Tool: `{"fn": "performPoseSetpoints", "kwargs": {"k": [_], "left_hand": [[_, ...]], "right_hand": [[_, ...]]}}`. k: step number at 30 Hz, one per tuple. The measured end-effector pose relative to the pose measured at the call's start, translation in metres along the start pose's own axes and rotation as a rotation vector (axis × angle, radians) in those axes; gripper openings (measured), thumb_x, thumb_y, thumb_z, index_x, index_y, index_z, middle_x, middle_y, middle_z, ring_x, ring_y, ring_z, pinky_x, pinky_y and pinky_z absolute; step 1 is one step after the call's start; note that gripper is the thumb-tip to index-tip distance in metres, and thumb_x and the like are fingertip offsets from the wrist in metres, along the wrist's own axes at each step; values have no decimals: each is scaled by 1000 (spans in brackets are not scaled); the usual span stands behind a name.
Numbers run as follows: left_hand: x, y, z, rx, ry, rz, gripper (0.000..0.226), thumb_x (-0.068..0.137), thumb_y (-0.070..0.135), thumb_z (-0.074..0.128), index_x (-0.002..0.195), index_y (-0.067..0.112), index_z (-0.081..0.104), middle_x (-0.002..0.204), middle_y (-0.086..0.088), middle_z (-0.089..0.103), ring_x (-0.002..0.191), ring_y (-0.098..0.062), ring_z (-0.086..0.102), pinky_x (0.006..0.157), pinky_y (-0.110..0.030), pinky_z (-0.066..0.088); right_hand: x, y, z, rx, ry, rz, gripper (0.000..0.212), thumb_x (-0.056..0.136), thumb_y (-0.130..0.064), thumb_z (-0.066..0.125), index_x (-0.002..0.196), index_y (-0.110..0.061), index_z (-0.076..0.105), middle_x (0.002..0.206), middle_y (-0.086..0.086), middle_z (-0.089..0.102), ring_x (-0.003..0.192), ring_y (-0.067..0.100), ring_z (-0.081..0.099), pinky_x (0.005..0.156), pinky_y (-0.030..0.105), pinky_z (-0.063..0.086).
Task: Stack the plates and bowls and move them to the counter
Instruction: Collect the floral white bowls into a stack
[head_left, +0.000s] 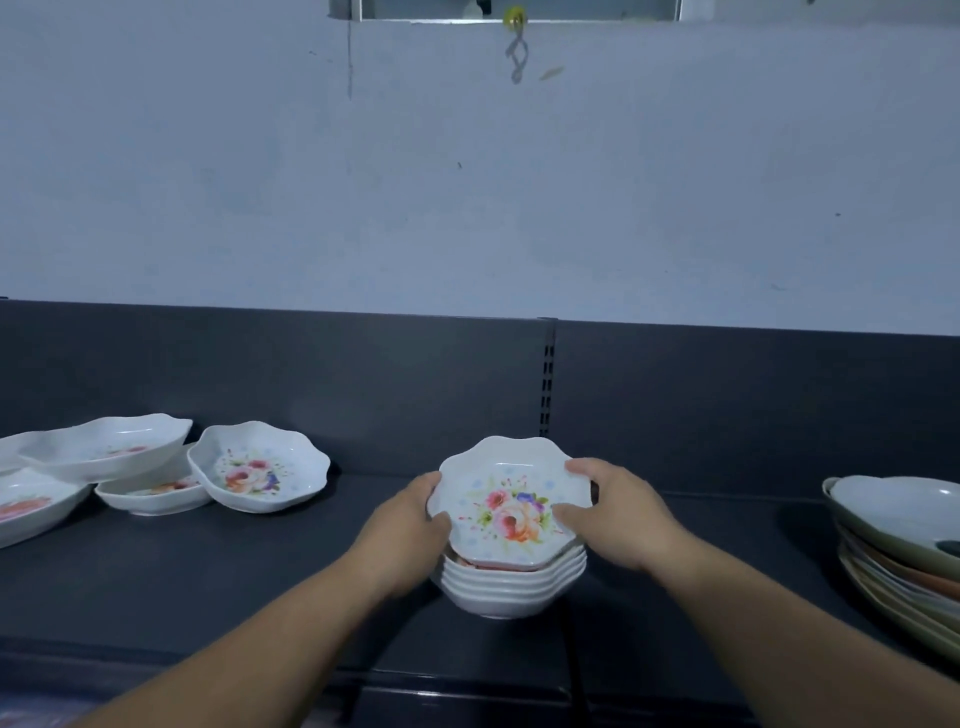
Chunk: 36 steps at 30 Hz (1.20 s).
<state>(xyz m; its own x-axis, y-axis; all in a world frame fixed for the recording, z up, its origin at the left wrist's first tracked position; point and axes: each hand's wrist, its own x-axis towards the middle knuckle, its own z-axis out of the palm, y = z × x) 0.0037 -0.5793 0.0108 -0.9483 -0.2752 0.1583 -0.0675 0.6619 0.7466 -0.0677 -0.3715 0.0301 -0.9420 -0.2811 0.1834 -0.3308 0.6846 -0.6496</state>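
Observation:
A stack of several white scalloped bowls (511, 582) stands on the dark shelf (208, 582) in the middle. The top bowl (511, 512), with a flower print inside, sits tilted toward me on the stack. My left hand (410, 525) grips its left rim, thumb over the edge. My right hand (613, 512) grips its right rim, thumb inside the bowl. At the left lie several more floral dishes: a single bowl (258, 467) tipped up, and overlapping larger dishes (106, 452) beside it.
A pile of greenish and orange plates (904, 551) sits at the right edge of the shelf. A dark back panel (727, 405) with a slotted upright rises behind, under a pale wall. The shelf's front edge runs below my forearms.

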Motion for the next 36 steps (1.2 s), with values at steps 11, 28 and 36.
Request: {"fn": "performPoseSetpoints", "kwargs": {"k": [11,28,36], "left_hand": [[16,-7,3,-27,-22,-50,47,97,23,39,143,30,38,141,6,48,123,-17,50,106,-31,38],[5,-13,-15,-58,129,12,46,100,37,38,144,23,38,148,5,41,136,-12,38,107,-23,26],[-2,-57,-77,-45,203,-3,45,97,39,44,140,28,43,140,3,51,125,-18,50,99,-27,38]], "right_hand": [[-7,-2,12,126,-22,-21,71,85,-56,63,146,-34,34,151,-10,36,138,16,35,108,30,32],[-8,-33,4,58,92,-76,64,88,-53,60,144,-29,39,151,-6,37,135,17,39,101,28,34],[0,-103,43,48,74,-180,56,87,-51,62,138,-32,46,146,-9,42,129,15,46,102,31,41]]}}
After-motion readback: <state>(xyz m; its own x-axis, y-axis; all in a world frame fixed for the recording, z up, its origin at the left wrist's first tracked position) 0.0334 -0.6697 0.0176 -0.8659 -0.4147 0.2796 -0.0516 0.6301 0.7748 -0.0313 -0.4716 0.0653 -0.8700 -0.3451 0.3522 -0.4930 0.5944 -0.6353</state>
